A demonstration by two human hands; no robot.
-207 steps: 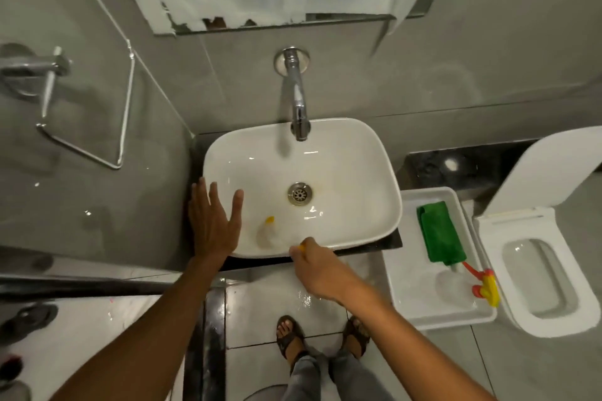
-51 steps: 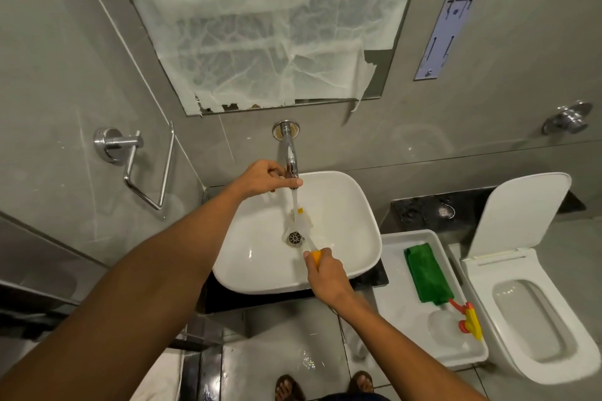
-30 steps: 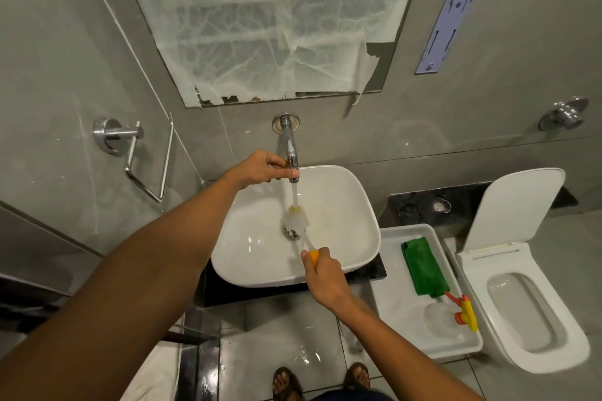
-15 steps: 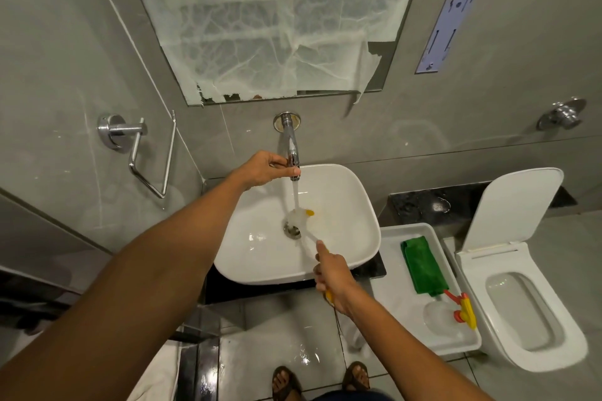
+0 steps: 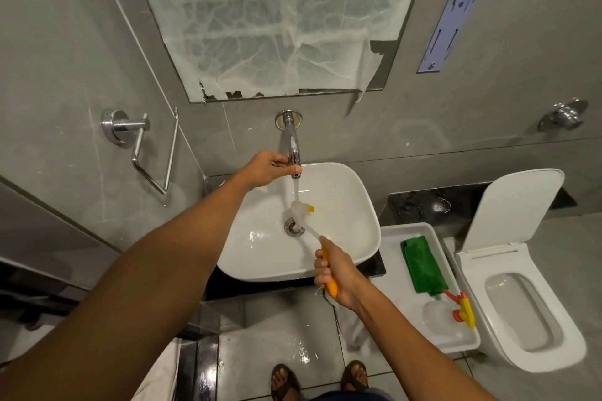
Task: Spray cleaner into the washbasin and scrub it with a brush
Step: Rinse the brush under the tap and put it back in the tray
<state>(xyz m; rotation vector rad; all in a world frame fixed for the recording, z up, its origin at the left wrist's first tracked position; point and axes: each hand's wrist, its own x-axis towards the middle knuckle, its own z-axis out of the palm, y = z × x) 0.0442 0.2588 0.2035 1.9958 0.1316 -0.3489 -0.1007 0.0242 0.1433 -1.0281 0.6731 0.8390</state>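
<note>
- While water runs in a thin stream from the chrome wall-mounted tap (image 5: pixel 292 146), the left hand (image 5: pixel 265 169) is closed around the tap's lower end, thumb and fingers pinched on the metal just above the outlet.
- Right hand (image 5: pixel 335 270) is wrapped tight around the orange handle of the white-bristled scrubbing brush (image 5: pixel 301 209); the handle's end sticks out below the fist.
- Brush head sits directly under the stream, above and just behind the round metal drain (image 5: pixel 294 226), inside the white rounded-rectangle ceramic washbasin (image 5: pixel 355 212).
- Basin stands on a dark polished counter (image 5: pixel 423 203) against the grey tiled wall; wet highlights show on its inner surface near the drain.
- White rectangular plastic tray (image 5: pixel 394 257) lies just right of the basin, between it and the white toilet (image 5: pixel 527 309), whose lid is raised.
- Inside the tray: a folded green cloth (image 5: pixel 422 265) toward the back, and a clear spray bottle with red-and-yellow trigger (image 5: pixel 461 309) lying on its side toward the front, its nozzle end touching or just beside the cloth.
- Wall mirror (image 5: pixel 277 16) above the tap is covered with crumpled translucent film, torn along the bottom edge.
- Chrome towel ring (image 5: pixel 153 153) is fixed to the left wall.
- Sandalled feet (image 5: pixel 321 379) stand on the wet glossy floor tiles (image 5: pixel 277 342) below the basin.
</note>
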